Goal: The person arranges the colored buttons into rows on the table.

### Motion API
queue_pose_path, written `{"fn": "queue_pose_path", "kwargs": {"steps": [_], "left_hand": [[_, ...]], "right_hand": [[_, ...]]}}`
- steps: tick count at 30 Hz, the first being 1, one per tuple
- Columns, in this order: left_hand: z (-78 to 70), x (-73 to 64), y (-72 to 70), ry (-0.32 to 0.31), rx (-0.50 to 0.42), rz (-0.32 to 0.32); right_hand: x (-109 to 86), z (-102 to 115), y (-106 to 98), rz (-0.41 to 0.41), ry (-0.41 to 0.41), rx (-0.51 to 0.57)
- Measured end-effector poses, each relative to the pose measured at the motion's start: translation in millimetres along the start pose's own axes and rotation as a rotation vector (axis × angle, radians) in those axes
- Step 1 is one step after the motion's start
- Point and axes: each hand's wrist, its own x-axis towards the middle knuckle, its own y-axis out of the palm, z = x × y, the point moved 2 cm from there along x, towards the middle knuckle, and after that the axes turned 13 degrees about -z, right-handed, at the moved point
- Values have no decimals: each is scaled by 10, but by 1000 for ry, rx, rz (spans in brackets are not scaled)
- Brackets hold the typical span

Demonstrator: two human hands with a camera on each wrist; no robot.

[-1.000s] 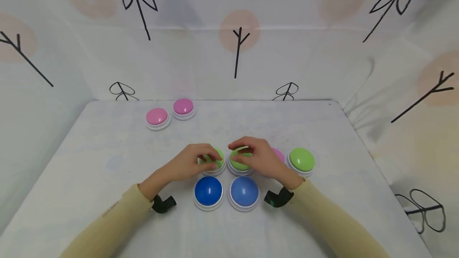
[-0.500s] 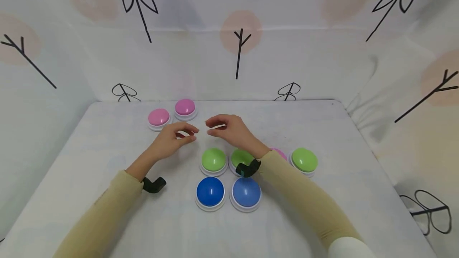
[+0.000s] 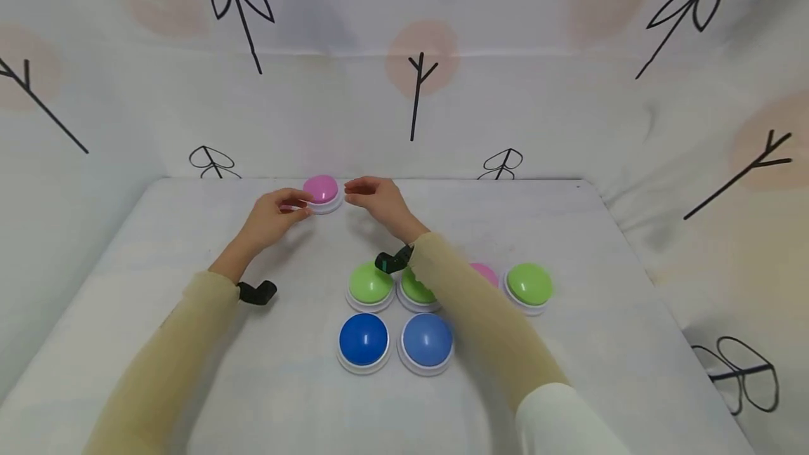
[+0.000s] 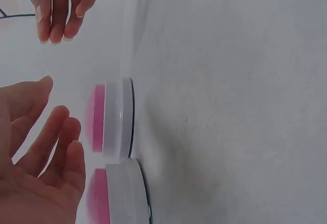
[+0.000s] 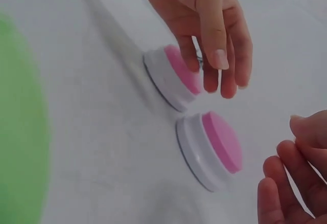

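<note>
Two pink dome push buttons with white bases stand at the back left of the table. In the head view one pink button (image 3: 321, 189) shows between my hands; my left hand hides most of the other, whose dome and base (image 4: 122, 196) appear in the left wrist view. My left hand (image 3: 270, 218) hovers over these buttons, fingers loosely bent and holding nothing. Just right of the visible pink button, my right hand (image 3: 382, 206) hangs above the table with bent fingers and an empty grasp. In the right wrist view both hands are apart from the nearer pink button (image 5: 217, 144).
Two green buttons (image 3: 371, 283) stand behind a dark blue button (image 3: 363, 340) and a lighter blue button (image 3: 427, 340). My right sleeve partly covers one green button and another pink button (image 3: 484, 273). A further green button (image 3: 530, 284) is right of them.
Both hands have left the green buttons near the middle and moved back and left to the pink buttons. The buttons keep their places.
</note>
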Motion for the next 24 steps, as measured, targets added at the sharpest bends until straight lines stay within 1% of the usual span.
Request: {"fn": "queue_pose_path", "kwargs": {"steps": [4,8,11,13,15,16,18,21,23,24], "left_hand": [[100,97,-115,-54,-5,-56],[143,186,-132,-72,-35,-86],[157,236,-109,-61,-66,-95],[177,279,-77,-47,-86,-82],[203,322,-50,-31,-82,-58],[215,340,-40,-28,-68,-45],[248,371,-37,-42,-15,-31],[277,388,-78,-76,72,-14],[282,401,-103,-103,110,7],[275,409,-111,-105,121,20]], "right_hand": [[143,-28,185,-26,0,88],[234,-81,283,-71,10,136],[269,-142,326,-80,8,112],[288,-192,347,-80,-11,75],[299,-238,359,-85,-29,52],[301,-254,362,-89,-37,41],[313,-289,370,-97,-49,22],[307,-310,380,-90,-24,-18],[304,-318,389,-68,-6,-53],[302,-318,390,-53,1,-69]]}}
